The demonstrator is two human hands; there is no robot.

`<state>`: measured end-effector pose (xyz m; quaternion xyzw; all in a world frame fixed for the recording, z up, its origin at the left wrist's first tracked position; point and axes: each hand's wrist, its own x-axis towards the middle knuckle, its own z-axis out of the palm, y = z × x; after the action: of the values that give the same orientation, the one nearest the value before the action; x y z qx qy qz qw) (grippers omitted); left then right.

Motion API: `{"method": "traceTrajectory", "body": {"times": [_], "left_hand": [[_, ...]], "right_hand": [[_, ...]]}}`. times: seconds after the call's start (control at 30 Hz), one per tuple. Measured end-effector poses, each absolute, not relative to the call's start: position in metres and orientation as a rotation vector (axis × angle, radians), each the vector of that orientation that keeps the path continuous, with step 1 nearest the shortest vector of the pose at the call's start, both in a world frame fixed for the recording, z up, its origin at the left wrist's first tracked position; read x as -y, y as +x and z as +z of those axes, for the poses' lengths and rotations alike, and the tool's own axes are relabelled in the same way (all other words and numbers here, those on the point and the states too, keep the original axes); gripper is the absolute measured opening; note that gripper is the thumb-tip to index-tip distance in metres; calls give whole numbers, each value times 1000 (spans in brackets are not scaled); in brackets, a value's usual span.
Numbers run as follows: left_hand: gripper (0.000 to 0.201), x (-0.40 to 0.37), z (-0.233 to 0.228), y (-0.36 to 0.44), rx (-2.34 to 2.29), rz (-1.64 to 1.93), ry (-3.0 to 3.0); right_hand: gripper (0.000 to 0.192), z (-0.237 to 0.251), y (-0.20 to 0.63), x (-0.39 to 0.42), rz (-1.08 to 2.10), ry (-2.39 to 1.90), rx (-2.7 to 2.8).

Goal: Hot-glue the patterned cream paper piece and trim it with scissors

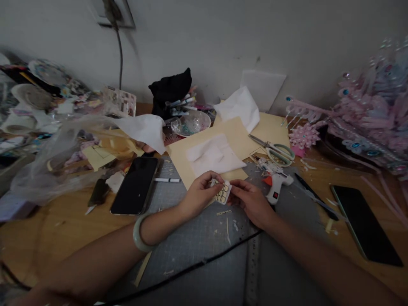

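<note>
Clear plastic [47, 157] is lying bunched at the far left of the bench [63, 229], with a dark phone [135, 185] resting face up just right of it beside a white pen [167, 180]. The left hand [199, 193], a pale bangle [140, 233] on its wrist, is pinching the left edge of a small white cutout [222, 192] marked with dark loops. The right hand [250, 202] is gripping the cutout's right edge, so both hands are closed on it, holding it just above the grey mat [204, 242]. Behind it a white tissue [216, 159] is lying on tan card [236, 136]. Right of the hands a glue gun [276, 185] and scissors [277, 151] are lying, then another phone [365, 225].
</note>
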<state>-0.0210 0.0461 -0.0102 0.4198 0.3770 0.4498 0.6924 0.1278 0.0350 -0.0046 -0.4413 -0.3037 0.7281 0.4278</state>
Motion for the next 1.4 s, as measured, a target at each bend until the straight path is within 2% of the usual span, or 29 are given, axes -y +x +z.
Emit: {"method": "traceTrajectory", "body": {"times": [0.83,1.4], "left_hand": [[21,-46,-5,-22,-950,956,1008],[5,-42,0,-25,-1093,1021,1494]], "right_hand": [[16,-2,132,-36,1902,-1072,834],[17,-3,135,-36,1862,-1153,957]]}}
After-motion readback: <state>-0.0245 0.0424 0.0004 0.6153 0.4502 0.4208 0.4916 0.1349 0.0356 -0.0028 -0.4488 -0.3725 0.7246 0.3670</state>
